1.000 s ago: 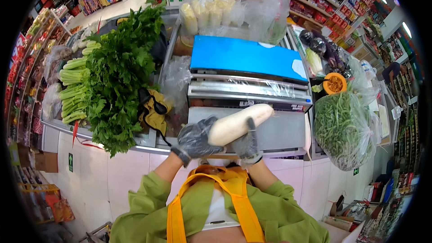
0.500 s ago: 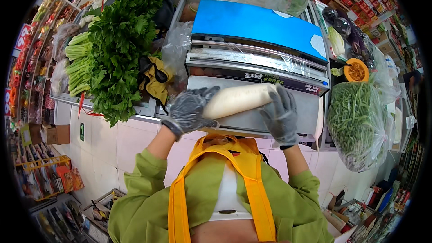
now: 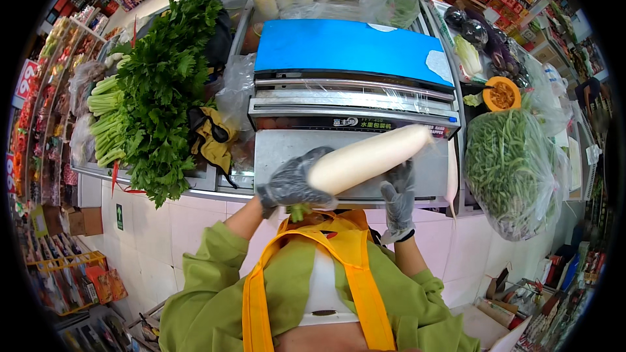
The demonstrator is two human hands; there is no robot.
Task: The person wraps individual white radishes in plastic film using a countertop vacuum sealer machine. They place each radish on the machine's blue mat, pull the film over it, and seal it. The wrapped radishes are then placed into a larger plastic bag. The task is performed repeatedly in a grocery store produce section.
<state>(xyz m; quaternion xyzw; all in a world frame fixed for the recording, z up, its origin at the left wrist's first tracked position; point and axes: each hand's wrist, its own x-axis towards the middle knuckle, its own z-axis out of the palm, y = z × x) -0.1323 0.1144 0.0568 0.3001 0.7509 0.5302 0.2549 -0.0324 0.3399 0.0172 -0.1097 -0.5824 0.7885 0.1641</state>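
A big white daikon slants over the steel plate of the wrapping machine, its tapered tip pointing far right. My left hand, in a clear plastic glove over a grey one, is closed round its thick near end. A short green stub of leaf stalks shows below that hand. My right hand, gloved alike, is on the near side of the daikon's right half. Its fingers are stretched and partly spread, the tips close to the underside; whether they touch it I cannot tell.
The film wrapping machine with a blue top stands ahead. Leafy celery and a yellow-black glove lie left. Right are bagged green beans, a cut pumpkin, wrapped eggplants and a second thin white root.
The daikon has come nearer to me and its tip now angles further away. My right hand has let go of the tip and dropped to the near side. The left hand keeps its hold.
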